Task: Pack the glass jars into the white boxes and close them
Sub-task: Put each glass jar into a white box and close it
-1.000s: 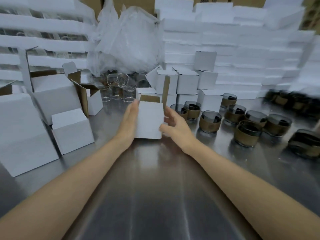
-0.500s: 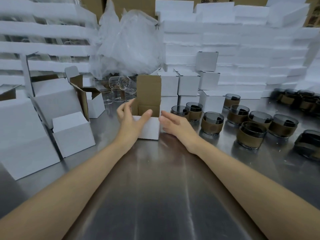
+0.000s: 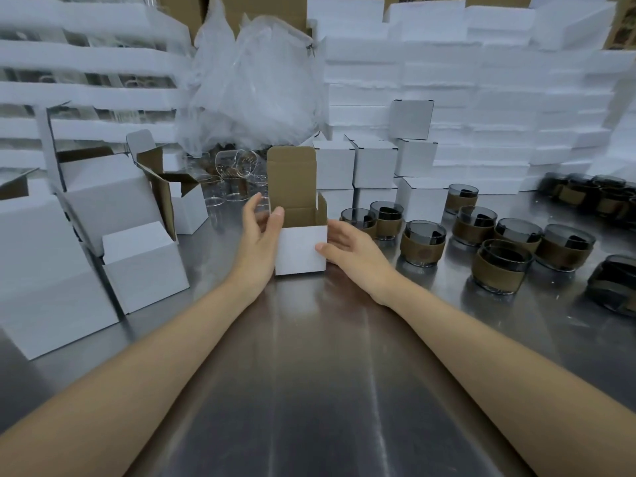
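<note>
White boxes, left: several unfolded boxes (image 3: pixel 103 208) stand and lean along the table's left side, flaps up and brown insides showing.
Racks, far left: tiers of white foam slabs (image 3: pixel 86 56), with blurred clear glass between them.
Plastic bag (image 3: pixel 254 84): clear and crumpled, heaped at the back, left of centre.
Clear jars (image 3: pixel 237 166): under the bag, behind the left hand; at least one lies on its side.
Left hand (image 3: pixel 260 235): fingers straight and raised beside the box's left wall, thumb tip touching its top front corner.
White box (image 3: pixel 301 249): mid-table between both hands, upright, lid flap raised, floor hidden.
Right hand (image 3: pixel 351 249): grips the box, thumb pressed on the front face and fingers round the right wall.
Closed boxes (image 3: pixel 373 163): stacked just behind and to the right of the held box.
Banded jars (image 3: pixel 423 244): dark glass with brown bands, upright in a loose group on the table's right.
Foam wall (image 3: pixel 481 80): white slabs piled high across the back right, with brown cartons (image 3: pixel 619 22) above.
Table (image 3: pixel 309 373): brushed steel, streaked with reflections.
</note>
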Available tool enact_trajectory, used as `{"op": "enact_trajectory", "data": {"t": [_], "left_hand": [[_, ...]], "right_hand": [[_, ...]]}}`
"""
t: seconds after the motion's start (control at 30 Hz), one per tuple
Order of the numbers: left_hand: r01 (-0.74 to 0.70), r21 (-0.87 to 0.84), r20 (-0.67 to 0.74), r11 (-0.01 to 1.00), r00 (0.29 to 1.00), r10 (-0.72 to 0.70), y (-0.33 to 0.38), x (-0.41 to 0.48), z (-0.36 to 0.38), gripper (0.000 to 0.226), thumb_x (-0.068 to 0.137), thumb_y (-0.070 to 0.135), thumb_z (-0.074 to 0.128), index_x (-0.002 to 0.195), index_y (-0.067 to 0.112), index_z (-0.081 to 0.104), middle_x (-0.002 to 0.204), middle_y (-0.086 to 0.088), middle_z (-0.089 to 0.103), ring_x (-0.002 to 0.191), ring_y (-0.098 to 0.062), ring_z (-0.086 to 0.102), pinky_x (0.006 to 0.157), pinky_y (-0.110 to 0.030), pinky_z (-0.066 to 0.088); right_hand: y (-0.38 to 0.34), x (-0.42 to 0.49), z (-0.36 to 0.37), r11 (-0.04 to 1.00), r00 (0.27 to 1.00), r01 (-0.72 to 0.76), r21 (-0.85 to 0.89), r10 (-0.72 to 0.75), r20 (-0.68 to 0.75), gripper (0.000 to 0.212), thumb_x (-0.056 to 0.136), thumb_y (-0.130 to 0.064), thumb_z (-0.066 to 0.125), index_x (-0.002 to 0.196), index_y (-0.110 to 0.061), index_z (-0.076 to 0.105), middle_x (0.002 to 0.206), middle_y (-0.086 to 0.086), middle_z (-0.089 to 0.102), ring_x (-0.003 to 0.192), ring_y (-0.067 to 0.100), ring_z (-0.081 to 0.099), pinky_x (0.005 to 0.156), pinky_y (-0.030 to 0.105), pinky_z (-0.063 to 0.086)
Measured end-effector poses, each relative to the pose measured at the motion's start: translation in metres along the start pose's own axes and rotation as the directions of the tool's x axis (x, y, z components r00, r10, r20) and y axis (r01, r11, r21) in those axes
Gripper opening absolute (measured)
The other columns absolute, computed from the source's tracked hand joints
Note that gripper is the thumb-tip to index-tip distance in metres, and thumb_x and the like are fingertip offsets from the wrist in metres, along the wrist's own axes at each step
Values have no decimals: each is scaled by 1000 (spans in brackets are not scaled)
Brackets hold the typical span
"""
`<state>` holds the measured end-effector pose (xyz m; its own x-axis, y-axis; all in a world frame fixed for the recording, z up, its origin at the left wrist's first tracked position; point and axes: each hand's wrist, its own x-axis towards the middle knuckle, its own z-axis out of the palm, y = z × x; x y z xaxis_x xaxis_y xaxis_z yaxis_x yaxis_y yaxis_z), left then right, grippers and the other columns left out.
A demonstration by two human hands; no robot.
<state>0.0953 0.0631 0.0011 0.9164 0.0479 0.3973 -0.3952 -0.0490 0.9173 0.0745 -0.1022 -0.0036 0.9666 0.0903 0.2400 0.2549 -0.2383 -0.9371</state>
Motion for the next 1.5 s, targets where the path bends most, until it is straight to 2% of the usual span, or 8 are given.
{"op": "enact_trajectory", "data": {"t": [0.2, 0.4, 0.6, 0.8, 0.93, 1.2, 1.4, 1.5], "left_hand": [[-57, 47, 93, 997, 994, 52, 0, -2, 0, 55, 95, 27, 57, 141, 35, 28, 126, 1, 51, 115, -1, 51, 91, -11, 39], [-74, 54, 104, 996, 992, 68, 3, -3, -1, 44, 98, 22, 52, 136, 38, 36, 130, -10, 50, 119, -14, 51, 96, -15, 40], [-42, 54, 68, 998, 997, 38, 3, -1, 1, 41, 99, 20, 48, 137, 31, 37, 122, -3, 52, 101, 1, 56, 71, 3, 36], [-45, 91, 88, 995, 995, 37, 2, -2, -2, 33, 99, 34, 47, 127, 45, 36, 116, 7, 53, 101, 3, 56, 82, -15, 40], [-35, 50, 80, 998, 996, 31, 5, -5, -2, 30, 86, 54, 47, 115, 52, 40, 114, 2, 54, 107, -13, 57, 98, -36, 45], [-63, 55, 30, 996, 998, 62, 11, -7, 1, 28, 95, 44, 37, 120, 32, 41, 116, -12, 58, 104, -37, 57, 98, -57, 42], [-140, 138, 18, 981, 990, 139, 8, -9, 2, 22, 105, 24, 24, 119, 27, 41, 83, 27, 60, 72, 5, 55, 69, -18, 43], [-192, 168, 16, 967, 981, 192, 14, -12, 2, 19, 101, 23, 28, 113, 27, 42, 75, 18, 56, 62, 5, 48, 59, -9, 36]], "right_hand": [[-6, -9, 0, 941, 956, 273, -198, -289, -52, 86, 87, 4, 48, 143, -51, 14, 145, -24, 21, 120, -20, 33, 87, 11, 45], [-2, -7, 5, 918, 951, 284, -277, -307, -42, 69, 86, 0, 49, 144, -35, 36, 150, -15, 29, 134, 10, 34, 85, 4, 43], [-2, -6, 7, 905, 945, 301, -300, -326, -34, 82, 81, -1, 55, 151, -29, 24, 152, -12, 29, 135, 16, 38, 108, 44, 41], [-2, -4, 5, 813, 906, 378, -443, -424, -5, 88, 82, -12, 69, 153, -26, 18, 160, -18, -4, 126, -16, 32, 75, 12, 45], [-7, -1, 3, 816, 900, 361, -452, -431, -60, 62, 93, -28, 61, 148, -21, 33, 156, -11, 26, 139, -3, 27, 108, 32, 40], [-18, -1, 5, 793, 844, 341, -504, -494, -207, 21, 99, -5, 44, 108, -4, 62, 123, 0, 57, 99, 13, 56, 83, 30, 45], [-26, -8, 10, 844, 841, 290, -452, -450, -299, 18, 93, -7, 48, 98, -10, 65, 114, -5, 52, 69, 6, 53, 74, 31, 45], [-35, -9, 11, 813, 861, 216, -540, -420, -287, 13, 89, -12, 46, 90, -16, 58, 113, -5, 46, 64, 13, 54, 81, 41, 47]]}}
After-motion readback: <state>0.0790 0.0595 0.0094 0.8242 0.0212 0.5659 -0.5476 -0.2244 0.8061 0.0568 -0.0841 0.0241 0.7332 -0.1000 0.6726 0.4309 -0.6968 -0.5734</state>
